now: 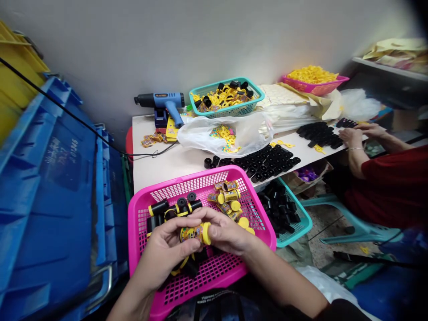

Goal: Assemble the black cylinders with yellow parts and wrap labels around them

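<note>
1. On the table [155, 169], a heat gun [172, 101] stands far left; right of it is a teal basket [230, 108] of yellow and black pieces
2. A white bag [192, 138] and grouped black pieces [267, 165] lie nearer; far right, a co-worker's hand [351, 137] is near more
3. The near pink basket [134, 232] holds black tubes [159, 207] left and yellow-capped bottles [230, 195] right, partly hidden by hands
4. Above it, the held bottle [191, 234] is sideways, its label orange, its yellow cap [206, 233] rightward
5. Left grip [167, 245] closed around the label; right grip [229, 232] together on the cap end
</note>
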Demonstrator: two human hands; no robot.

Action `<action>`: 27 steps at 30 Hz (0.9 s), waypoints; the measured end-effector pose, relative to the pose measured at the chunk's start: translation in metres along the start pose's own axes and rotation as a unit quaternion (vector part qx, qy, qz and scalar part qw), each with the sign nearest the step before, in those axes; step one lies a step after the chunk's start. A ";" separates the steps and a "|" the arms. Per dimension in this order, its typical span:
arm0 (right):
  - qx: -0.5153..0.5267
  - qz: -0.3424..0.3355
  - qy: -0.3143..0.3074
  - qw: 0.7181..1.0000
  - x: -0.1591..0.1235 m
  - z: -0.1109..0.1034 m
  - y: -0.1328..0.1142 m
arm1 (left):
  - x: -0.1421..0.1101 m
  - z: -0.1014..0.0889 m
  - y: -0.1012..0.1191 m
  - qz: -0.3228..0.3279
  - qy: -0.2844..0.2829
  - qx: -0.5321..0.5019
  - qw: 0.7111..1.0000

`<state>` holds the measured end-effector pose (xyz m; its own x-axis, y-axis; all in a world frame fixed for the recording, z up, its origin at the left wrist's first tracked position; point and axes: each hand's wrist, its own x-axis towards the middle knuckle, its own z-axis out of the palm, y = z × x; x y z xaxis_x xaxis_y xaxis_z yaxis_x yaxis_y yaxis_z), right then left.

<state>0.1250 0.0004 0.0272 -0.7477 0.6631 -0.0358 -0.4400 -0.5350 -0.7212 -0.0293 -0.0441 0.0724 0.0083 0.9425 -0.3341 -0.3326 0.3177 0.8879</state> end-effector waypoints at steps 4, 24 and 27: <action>-0.050 -0.057 0.018 0.997 -0.002 -0.002 -0.008 | -0.002 -0.006 0.005 -0.010 0.014 0.012 1.000; -0.307 -0.251 0.092 0.913 -0.017 -0.004 -0.006 | -0.009 -0.015 0.008 -0.062 -0.026 -0.012 0.998; -0.281 -0.224 0.109 0.927 -0.017 -0.005 -0.004 | -0.006 -0.017 0.005 -0.068 -0.001 -0.016 0.998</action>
<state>0.1414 -0.0061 0.0274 -0.4069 0.8756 0.2604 -0.3071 0.1374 -0.9417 -0.0469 -0.0501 0.0736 0.0576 0.8911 -0.4501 -0.3587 0.4392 0.8237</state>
